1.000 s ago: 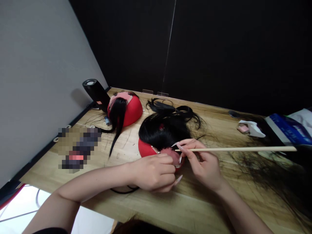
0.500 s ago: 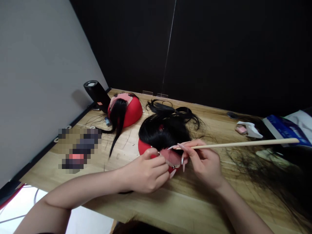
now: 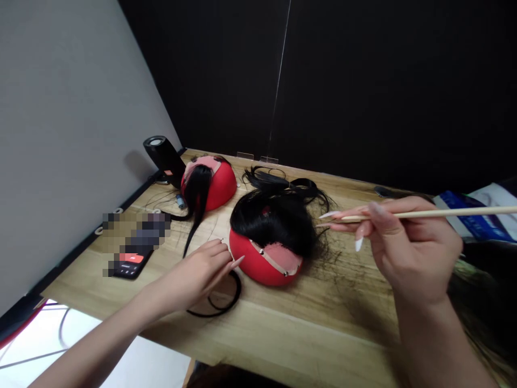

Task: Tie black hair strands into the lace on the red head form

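My right hand (image 3: 416,248) pinches a long pale wooden stick (image 3: 452,212), raised over the right side of the table; its tip lies among the fingertips and long nails. My left hand (image 3: 208,267) is low at the left of a red dome-shaped form (image 3: 258,270), fingers curled; whatever they may hold is hidden. A wig cap with pink netting (image 3: 283,257) and a pale clipped band covers the form, black hair (image 3: 274,218) swept over its far side. Beside my left hand a black loop (image 3: 234,296) of hair or cord lies on the wood.
Behind to the left stands a second red form (image 3: 222,186) with a cap and black hair, next to a black cylindrical speaker (image 3: 163,159). A phone (image 3: 135,261) lies at left, partly blurred. Tied black hair (image 3: 291,184) lies at the back; a blue-white packet (image 3: 464,215) sits at right.
Both hands have come away from the cap's netting: my left hand moved left, my right hand moved right and up with the wooden stick. The forms have stayed in place.
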Demonstrator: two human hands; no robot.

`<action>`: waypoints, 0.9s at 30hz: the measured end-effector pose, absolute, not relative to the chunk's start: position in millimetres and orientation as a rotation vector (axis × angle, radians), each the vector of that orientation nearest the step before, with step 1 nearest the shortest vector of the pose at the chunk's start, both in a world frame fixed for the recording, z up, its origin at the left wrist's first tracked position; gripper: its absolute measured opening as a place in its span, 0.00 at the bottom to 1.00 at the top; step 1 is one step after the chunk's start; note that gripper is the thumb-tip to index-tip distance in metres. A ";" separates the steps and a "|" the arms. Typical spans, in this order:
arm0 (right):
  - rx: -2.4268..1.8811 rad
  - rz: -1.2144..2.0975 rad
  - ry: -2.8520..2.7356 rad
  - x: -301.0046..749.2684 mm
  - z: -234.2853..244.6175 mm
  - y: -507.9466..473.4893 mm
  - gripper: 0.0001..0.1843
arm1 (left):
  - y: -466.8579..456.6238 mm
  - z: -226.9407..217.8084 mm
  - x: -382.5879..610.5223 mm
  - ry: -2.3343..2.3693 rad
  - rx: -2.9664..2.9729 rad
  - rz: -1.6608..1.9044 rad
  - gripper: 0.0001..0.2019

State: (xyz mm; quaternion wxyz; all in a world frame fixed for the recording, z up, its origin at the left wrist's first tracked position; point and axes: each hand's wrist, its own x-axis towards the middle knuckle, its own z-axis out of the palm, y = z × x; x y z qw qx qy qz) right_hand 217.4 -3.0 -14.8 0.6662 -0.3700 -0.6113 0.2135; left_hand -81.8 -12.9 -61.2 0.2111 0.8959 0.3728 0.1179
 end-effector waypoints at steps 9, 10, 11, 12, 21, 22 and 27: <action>-0.735 0.238 -1.203 237.3 15.2 10.5 0.12 | -15.8 -45.5 -132.8 1.361 2.304 0.225 0.19; -0.723 0.230 -1.202 238.2 17.5 11.9 0.12 | -14.7 -39.0 -133.8 1.374 2.325 0.289 0.18; -0.709 0.222 -1.204 238.0 20.0 13.0 0.12 | -13.0 -31.7 -131.3 1.359 2.342 0.380 0.18; -0.691 0.220 -1.207 236.5 22.8 13.9 0.13 | -10.7 -24.3 -124.8 1.302 2.351 0.499 0.17; -0.591 0.199 -1.246 213.7 51.2 22.3 0.13 | 38.8 -11.0 7.9 0.374 1.974 0.537 0.22; -0.594 0.192 -1.226 219.7 51.6 23.2 0.13 | 44.0 -11.4 12.9 0.403 1.951 0.506 0.22; -0.693 0.099 -1.108 264.2 29.7 17.6 0.09 | 61.4 2.2 1.5 0.540 1.909 0.581 0.23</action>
